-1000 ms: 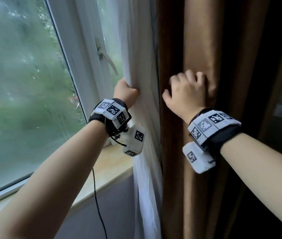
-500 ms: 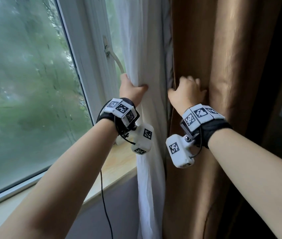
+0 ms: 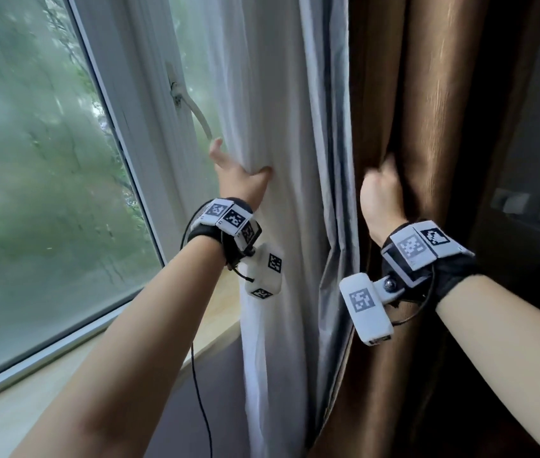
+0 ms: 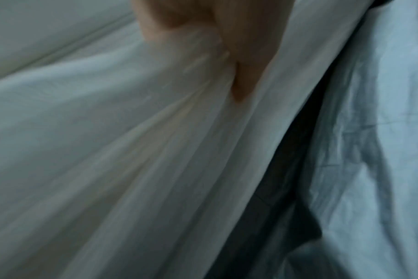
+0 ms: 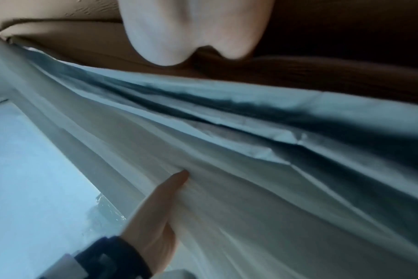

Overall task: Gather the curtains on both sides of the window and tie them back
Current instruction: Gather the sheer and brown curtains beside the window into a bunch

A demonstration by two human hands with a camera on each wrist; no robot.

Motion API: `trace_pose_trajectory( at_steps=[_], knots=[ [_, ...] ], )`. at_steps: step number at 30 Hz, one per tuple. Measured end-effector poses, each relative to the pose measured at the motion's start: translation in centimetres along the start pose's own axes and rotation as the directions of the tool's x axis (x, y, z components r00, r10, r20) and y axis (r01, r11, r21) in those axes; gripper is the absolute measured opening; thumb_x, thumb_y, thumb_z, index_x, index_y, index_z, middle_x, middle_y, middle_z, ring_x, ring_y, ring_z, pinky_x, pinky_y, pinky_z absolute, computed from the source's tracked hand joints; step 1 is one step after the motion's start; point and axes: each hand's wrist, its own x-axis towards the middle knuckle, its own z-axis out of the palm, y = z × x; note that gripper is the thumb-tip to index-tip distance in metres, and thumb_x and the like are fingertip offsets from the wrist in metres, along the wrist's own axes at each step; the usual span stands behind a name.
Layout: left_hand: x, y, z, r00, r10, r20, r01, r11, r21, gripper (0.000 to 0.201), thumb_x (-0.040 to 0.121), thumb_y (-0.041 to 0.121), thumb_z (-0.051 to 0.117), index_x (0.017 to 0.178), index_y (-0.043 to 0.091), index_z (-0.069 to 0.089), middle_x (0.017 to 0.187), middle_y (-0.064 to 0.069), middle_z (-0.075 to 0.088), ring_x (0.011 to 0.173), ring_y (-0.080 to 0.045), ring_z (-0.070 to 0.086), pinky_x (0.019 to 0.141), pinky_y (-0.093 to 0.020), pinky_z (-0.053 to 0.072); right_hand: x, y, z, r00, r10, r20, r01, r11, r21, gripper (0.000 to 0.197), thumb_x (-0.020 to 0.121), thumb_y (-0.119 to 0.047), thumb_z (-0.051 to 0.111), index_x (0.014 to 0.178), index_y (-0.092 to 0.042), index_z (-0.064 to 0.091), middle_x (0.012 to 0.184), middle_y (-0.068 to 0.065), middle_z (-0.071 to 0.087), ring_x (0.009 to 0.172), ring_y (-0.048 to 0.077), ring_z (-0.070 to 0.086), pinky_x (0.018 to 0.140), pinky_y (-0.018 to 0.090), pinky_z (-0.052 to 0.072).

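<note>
A white sheer curtain (image 3: 278, 127) hangs beside the window, with a grey lining (image 3: 331, 160) and a brown heavy curtain (image 3: 427, 127) to its right. My left hand (image 3: 240, 175) grips the sheer's left edge, thumb in front and the other fingers behind the cloth. The left wrist view shows the thumb (image 4: 246, 56) pressed into bunched sheer fabric (image 4: 108, 151). My right hand (image 3: 379, 190) clutches a fold of the brown curtain, its fingers buried in the fold. The right wrist view shows that hand (image 5: 193, 34) on brown cloth (image 5: 298, 71) and my left hand (image 5: 155, 217) on the sheer.
A white window handle (image 3: 196, 117) sticks out just above my left hand. The glass pane (image 3: 47, 160) fills the left side, with a wooden sill (image 3: 219, 312) below it. A black cable (image 3: 200, 391) hangs from my left wrist. Wall switches (image 3: 532, 206) sit far right.
My right hand went from lying on the brown curtain's front to digging into a fold of it. My left hand kept its hold on the sheer. The grey lining now shows between them.
</note>
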Motion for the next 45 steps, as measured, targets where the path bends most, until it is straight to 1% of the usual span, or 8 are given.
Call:
trace_pose_trajectory(
  at_steps=[4,9,15,27,33,39,42,45],
  knots=[
    [-1.7,-0.7,0.7,0.977,-0.056,0.208,0.06,0.998,-0.015,0.085,0.077,0.005,0.065,0.14,0.009,0.008,0.114,-0.003,0.04,0.094,-0.013,0.051,0.079,-0.027,0.05,-1.1,0.5,-0.9,0.975,-0.068,0.214,0.061,0.997,0.039,0.066,0.086,-0.04,0.057,0.14,-0.011,0.033,0.133,-0.008,0.046,0.12,0.004,0.044,0.095,0.001,0.03],
    [-3.9,-1.5,1.3,0.988,0.139,0.07,-0.139,0.99,-0.013,0.061,0.076,0.002,0.06,0.128,0.009,0.028,0.117,-0.004,0.029,0.108,-0.015,0.038,0.098,-0.031,0.042,-1.5,0.7,-1.0,0.968,-0.187,0.165,0.228,0.932,-0.28,0.036,0.083,-0.001,0.053,0.119,-0.002,0.054,0.107,0.004,0.065,0.101,0.015,0.056,0.085,0.012,0.037],
    [-6.2,-1.4,1.9,0.971,0.2,0.134,-0.214,0.972,0.102,0.009,0.082,0.007,0.052,0.084,0.0,0.058,0.073,-0.017,0.056,0.069,-0.023,0.051,0.059,-0.024,0.039,-1.9,2.1,-0.7,0.984,-0.118,0.13,0.163,0.89,-0.427,0.025,0.094,-0.011,0.045,0.082,0.009,0.055,0.083,0.025,0.059,0.079,0.033,0.055,0.068,0.035,0.038],
    [-9.4,-1.5,4.0,0.763,0.092,0.639,-0.328,0.907,0.262,0.047,0.08,-0.009,0.047,0.127,-0.004,0.043,0.119,-0.019,0.051,0.112,-0.029,0.051,0.086,-0.027,0.039,-4.0,2.1,1.4,0.944,-0.05,0.325,0.169,0.922,-0.347,0.058,0.077,-0.033,0.072,0.123,-0.002,0.051,0.115,0.012,0.061,0.106,0.024,0.059,0.093,0.031,0.046],
    [-8.8,-2.1,2.5,0.616,-0.063,0.785,-0.235,0.936,0.26,0.077,0.079,0.005,0.051,0.148,0.02,0.021,0.158,0.0,0.005,0.145,-0.015,0.008,0.116,-0.032,0.015,-2.1,2.1,0.2,0.994,0.045,0.102,0.011,0.871,-0.491,0.037,0.09,-0.022,0.056,0.06,-0.006,0.043,0.06,0.006,0.049,0.069,0.023,0.051,0.055,0.026,0.028],
    [-6.2,-2.2,0.3,0.953,0.169,0.253,-0.228,0.947,0.227,0.024,0.08,0.015,0.05,0.097,0.009,0.066,0.114,-0.007,0.052,0.112,-0.022,0.049,0.103,-0.04,0.039,-1.3,3.0,-0.7,0.991,0.021,0.13,0.041,0.889,-0.456,0.031,0.087,-0.022,0.059,0.067,0.0,0.05,0.069,0.014,0.051,0.066,0.025,0.05,0.059,0.028,0.034],
    [-3.8,-2.3,0.2,1.0,0.019,0.022,-0.023,0.977,0.212,0.051,0.08,0.021,0.062,0.126,0.01,0.044,0.131,-0.009,0.038,0.124,-0.024,0.04,0.108,-0.043,0.034,-1.1,3.0,-0.7,0.991,0.032,0.131,0.03,0.894,-0.447,0.039,0.087,-0.021,0.059,0.057,-0.007,0.04,0.061,0.008,0.047,0.064,0.024,0.049,0.058,0.028,0.034],
    [-2.0,-2.2,0.3,0.956,-0.266,0.128,0.266,0.964,0.02,0.087,0.081,0.029,0.067,0.145,0.012,0.01,0.149,-0.015,0.024,0.135,-0.027,0.032,0.111,-0.04,0.029,-1.1,2.8,-0.7,0.989,0.026,0.143,0.042,0.893,-0.448,0.027,0.087,-0.02,0.059,0.074,0.003,0.055,0.076,0.015,0.059,0.073,0.027,0.057,0.062,0.029,0.041]
  ],
)
